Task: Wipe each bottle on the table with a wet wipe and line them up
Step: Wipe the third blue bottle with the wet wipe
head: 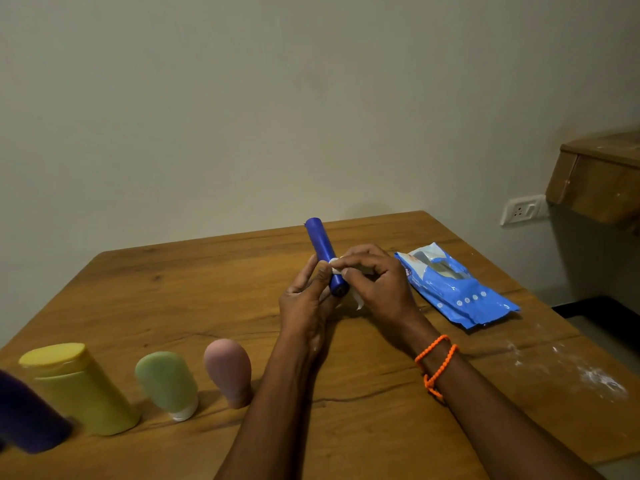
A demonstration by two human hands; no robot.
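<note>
While the left hand (304, 299) curled its fingers and thumb round the lower end of one slim blue cylindrical bottle (325, 258), the right hand (375, 282) pinched a single white wet wipe (341, 271) against that bottle's side, a loose tail of the wipe hanging below. The bottle was held above the middle of the brown wooden table (194, 292), tilted with its far end pointing away. Four more bottles stood in a row along the near left edge: one dark purple bottle (27, 417), partly cut off by the frame, one squat yellow plastic bottle (79, 389), one green soft tube standing on its white cap (166, 382), and one pink rounded tube (227, 368). One blue wet-wipe packet (457, 289) lay just right of the hands. Two loops of orange beaded cord (436, 365) circled the right wrist. One white wall socket (523, 209) showed at the right.
</note>
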